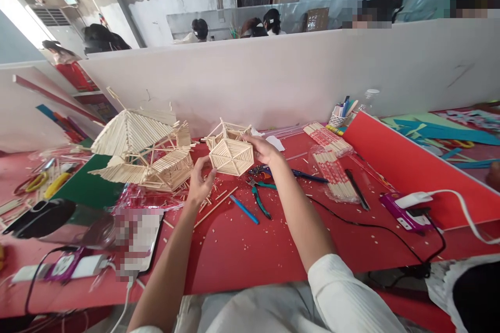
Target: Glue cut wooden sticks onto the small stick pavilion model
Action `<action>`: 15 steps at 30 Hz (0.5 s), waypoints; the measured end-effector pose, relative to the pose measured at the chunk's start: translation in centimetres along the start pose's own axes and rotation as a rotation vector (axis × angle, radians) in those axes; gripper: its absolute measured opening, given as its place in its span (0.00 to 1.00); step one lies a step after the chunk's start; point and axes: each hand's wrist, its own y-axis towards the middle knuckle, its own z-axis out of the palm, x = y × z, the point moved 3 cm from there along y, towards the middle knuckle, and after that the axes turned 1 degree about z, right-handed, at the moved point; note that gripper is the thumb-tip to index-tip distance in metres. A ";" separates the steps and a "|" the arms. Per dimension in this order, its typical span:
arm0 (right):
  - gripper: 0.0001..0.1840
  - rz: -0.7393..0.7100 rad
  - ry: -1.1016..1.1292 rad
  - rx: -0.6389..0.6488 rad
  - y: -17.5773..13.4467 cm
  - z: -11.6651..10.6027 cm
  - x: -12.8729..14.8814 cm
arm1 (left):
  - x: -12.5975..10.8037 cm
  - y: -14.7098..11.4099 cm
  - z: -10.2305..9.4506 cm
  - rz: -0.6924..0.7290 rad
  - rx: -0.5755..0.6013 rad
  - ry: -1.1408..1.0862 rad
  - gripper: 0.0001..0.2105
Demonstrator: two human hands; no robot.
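Observation:
Between my two hands is a small wooden stick model (232, 157), tilted so that a flat hexagonal face with radiating ribs shows towards me. My left hand (200, 181) grips its lower left edge, thumb and fingers bent. My right hand (263, 149) holds it at the upper right, fingers partly hidden. A larger stick pavilion (136, 138) with a sloped roof stands to the left, close to my left hand. Below the model lie green-handled pliers (258, 197), a blue pen (244, 209) and loose sticks (215, 208) on the red table (234, 260).
Packs of sticks (335, 174) and a pen cup (340, 113) are at right, near a red board (402, 166). Power strips (408, 212) with cords lie at both sides. A clear bottle (74, 223) and a phone (142, 239) sit at left. A white partition (273, 78) stands behind.

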 end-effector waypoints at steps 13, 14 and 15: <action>0.18 0.071 0.072 -0.026 0.6 0.4 -1.0 | -0.4 -0.4 0.7 -0.077 -0.167 0.159 0.21; 0.18 0.074 0.071 -0.027 0.6 0.4 -1.0 | -0.4 -0.4 0.8 -0.075 -0.179 0.178 0.21; 0.17 0.076 0.067 -0.027 0.6 0.4 -1.0 | -0.4 -0.5 0.9 -0.075 -0.190 0.194 0.21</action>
